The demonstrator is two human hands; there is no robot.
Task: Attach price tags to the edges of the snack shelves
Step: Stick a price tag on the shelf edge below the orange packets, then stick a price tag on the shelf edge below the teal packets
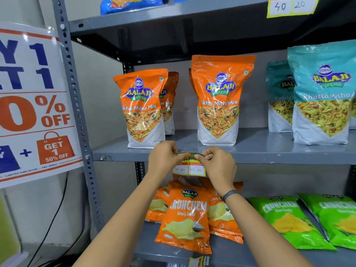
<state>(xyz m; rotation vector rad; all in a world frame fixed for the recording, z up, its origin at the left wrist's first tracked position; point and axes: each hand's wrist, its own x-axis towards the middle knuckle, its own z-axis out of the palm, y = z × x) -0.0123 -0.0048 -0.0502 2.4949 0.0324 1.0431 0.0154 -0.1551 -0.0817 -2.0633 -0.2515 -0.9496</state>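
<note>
- Reaching forward from the bottom of the view, two bare forearms rise to the front edge of a grey metal shelf (269, 156); a dark band (230, 195) circles the right wrist.
- Under the arms, on the lower shelf (240, 253), lie orange Crunchem crisp packets (185, 218), with green Crunchem packets (287, 220) to their right.
- A second tag (198, 261) shows partly at the bottom edge of the view.
- Left hand (163, 160): its grip is closed, thumb and fingers pinching the top left of a price tag (189, 168).
- Right hand (217, 163): its grip is also closed, pinching the top right of the same tag.
- That price tag is yellow-edged with a green top and two white boxes holding handwritten prices. Its top lies against the shelf's front edge and the rest hangs below it.
- On the shelf just behind the hands stand orange Tikha Mitha Mix bags (219, 101), upright in two groups.
- Teal Khatta Mitha bags (323, 93) stand upright further right on the same shelf.
- Higher up, another yellow price tag (290, 6) hangs from the upper shelf edge (154, 18), marked 40 and 20.
- On the left wall hangs a discount poster (32, 105) in blue and orange print.
</note>
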